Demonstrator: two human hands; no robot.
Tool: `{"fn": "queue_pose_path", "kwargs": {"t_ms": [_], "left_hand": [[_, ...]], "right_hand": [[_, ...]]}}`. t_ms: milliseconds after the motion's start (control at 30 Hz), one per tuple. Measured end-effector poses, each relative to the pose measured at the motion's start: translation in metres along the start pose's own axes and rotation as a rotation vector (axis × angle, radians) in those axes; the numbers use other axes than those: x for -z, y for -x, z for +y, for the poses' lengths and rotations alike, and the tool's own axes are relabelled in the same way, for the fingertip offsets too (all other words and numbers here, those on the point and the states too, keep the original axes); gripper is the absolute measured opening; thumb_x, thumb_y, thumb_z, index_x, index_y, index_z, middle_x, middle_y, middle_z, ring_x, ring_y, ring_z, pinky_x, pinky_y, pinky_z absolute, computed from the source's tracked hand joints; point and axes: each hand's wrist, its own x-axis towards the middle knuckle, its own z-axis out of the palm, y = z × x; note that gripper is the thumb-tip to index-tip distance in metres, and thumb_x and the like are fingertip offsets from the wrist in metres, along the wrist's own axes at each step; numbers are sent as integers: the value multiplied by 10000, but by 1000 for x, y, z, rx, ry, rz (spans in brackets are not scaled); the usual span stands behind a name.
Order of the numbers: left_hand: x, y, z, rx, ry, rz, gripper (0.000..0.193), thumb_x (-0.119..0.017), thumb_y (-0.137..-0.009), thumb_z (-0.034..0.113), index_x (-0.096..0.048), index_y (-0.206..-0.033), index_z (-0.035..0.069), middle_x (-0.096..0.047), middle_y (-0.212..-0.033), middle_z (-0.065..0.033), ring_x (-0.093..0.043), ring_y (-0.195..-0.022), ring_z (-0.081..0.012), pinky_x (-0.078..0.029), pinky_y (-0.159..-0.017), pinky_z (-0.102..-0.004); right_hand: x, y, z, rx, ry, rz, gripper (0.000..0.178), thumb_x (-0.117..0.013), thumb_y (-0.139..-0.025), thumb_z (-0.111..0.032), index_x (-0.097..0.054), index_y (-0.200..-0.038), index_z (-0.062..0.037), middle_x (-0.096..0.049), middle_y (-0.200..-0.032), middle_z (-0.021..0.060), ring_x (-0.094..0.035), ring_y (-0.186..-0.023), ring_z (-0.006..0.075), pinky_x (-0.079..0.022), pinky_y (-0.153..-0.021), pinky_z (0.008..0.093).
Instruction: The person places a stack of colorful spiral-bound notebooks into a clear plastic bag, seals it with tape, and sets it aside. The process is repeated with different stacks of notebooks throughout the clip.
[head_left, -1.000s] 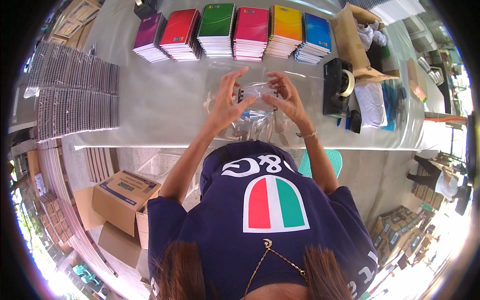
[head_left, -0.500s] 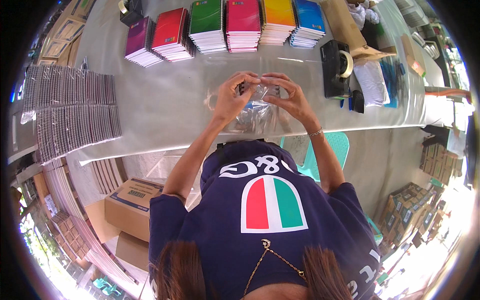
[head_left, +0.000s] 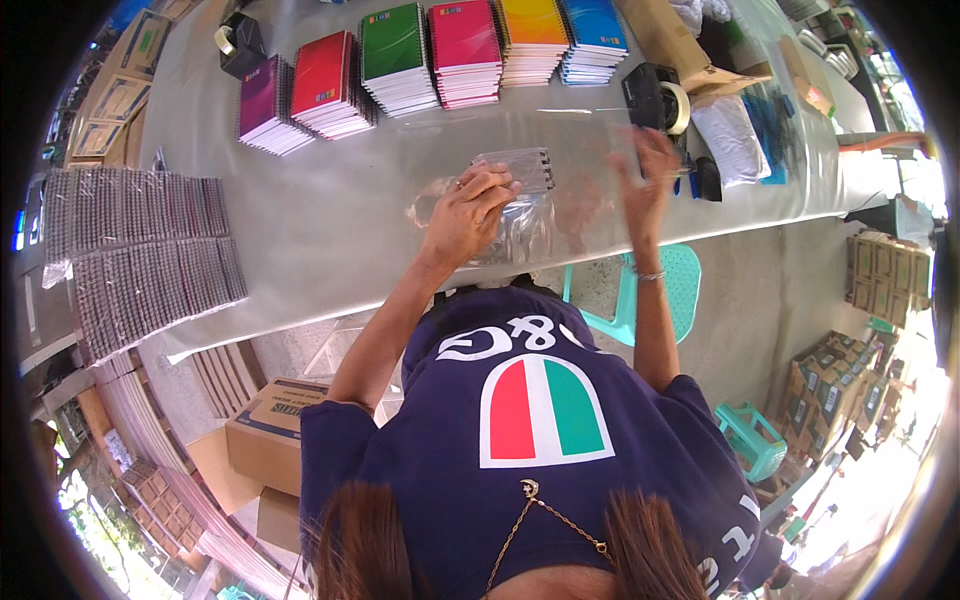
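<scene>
On the table in front of me lies a spiral-bound bundle [head_left: 528, 165] in a clear plastic bag [head_left: 528, 215], its black coil rings along the right side. My left hand [head_left: 470, 215] is closed over the bundle's left part, fingers bent and pressed together on the plastic. Away to the right, my right hand [head_left: 643, 180] is raised, slightly blurred, with fingers apart and nothing seen in them. It is nearest the black tape dispenser [head_left: 650, 95] with its pale tape roll, just beyond its fingertips; I cannot tell whether they touch.
Stacks of spiral notebooks line the far side: purple [head_left: 262, 95], red [head_left: 322, 80], green [head_left: 395, 50], pink [head_left: 463, 40], yellow [head_left: 533, 25] and blue [head_left: 595, 30]. Plastic-wrapped notebook piles [head_left: 145, 240] stand left. A second tape dispenser [head_left: 240, 45] sits far left. A green stool [head_left: 660, 300] stands beyond the table's near edge.
My right hand has let go of the plastic and swung right toward the tape dispenser. My left hand has shifted slightly and flattened over the bundle. The view has moved a little.
</scene>
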Motion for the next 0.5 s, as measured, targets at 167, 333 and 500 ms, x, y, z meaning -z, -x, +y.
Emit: {"fn": "queue_pose_path", "kwargs": {"t_ms": [167, 333, 500], "left_hand": [[-8, -2, 2, -21, -20, 33, 202, -689, -799, 10, -700, -975, 109, -640, -1042, -30, -625, -1059, -250, -509, -943, -380], [-10, 4, -4, -74, -43, 88, 275, -660, -727, -46, -687, -964, 91, -620, -1037, -34, -600, -1086, -257, -505, -922, -387], [-11, 3, -3, -55, -7, 73, 258, -673, -711, -45, -684, -932, 88, -624, -1038, -36, -599, -1085, -255, -505, -934, -399]], "right_hand": [[60, -20, 169, -575, -82, 40, 261, -672, -924, -247, -711, -1056, -26, -681, -941, 98, -632, -852, 199, -526, -767, 342], [75, -43, 163, -752, -428, -177, 267, -735, -884, -239, -707, -988, 5, -680, -869, 27, -645, -750, 99, -559, -677, 252], [83, -34, 164, -748, -590, -190, 230, -696, -916, -216, -669, -1002, -5, -675, -895, 25, -652, -778, 110, -562, -710, 269]]}}
